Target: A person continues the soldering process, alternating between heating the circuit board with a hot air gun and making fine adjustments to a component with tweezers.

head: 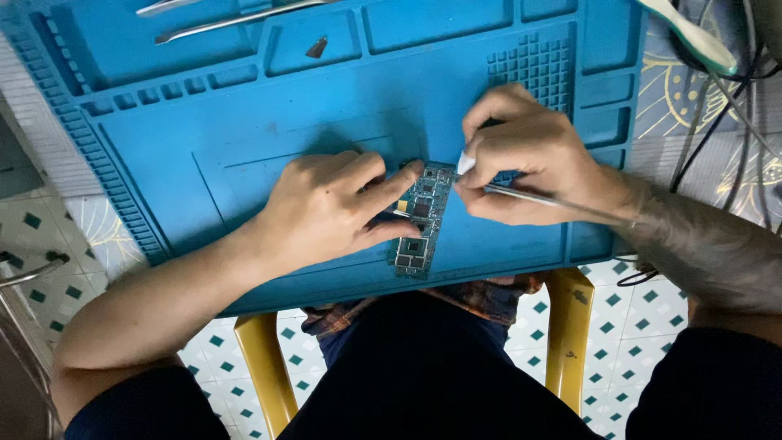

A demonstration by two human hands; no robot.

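I'm sat at a yellow-framed counter (pixel 570 326) w/ a blue silicone work mat (pixel 244 147) spread over it, its near edge hanging just above my lap. The mat has moulded trays along the top, a grid of small square pockets (pixel 529 69) top right and a ribbed strip down the left side. A narrow blue circuit board (pixel 421 220) lies lengthwise on the mat near the front edge, between my two hands. My left hand (pixel 330 208) is pressed down on the board's left side, index finger stretched across its top end, thumb at the middle, so it's pinned flat. My right hand (pixel 521 155) is closed round a thin metal tool (pixel 554 200) and a small white piece (pixel 465 163), tip meeting the board's upper right edge; can't tell exactly what the white bit is. At the back of the mat there's a pair of metal tweezers (pixel 236 18) in a tray & a small dark scrap (pixel 317 47) in the next tray along. Off the mat's right side, black cables (pixel 725 114) trail over a patterned cloth, w/ a white-and-green handle (pixel 688 33) poking in at the top right. Floor (pixel 635 318) below is white tile w/ small green diamonds.
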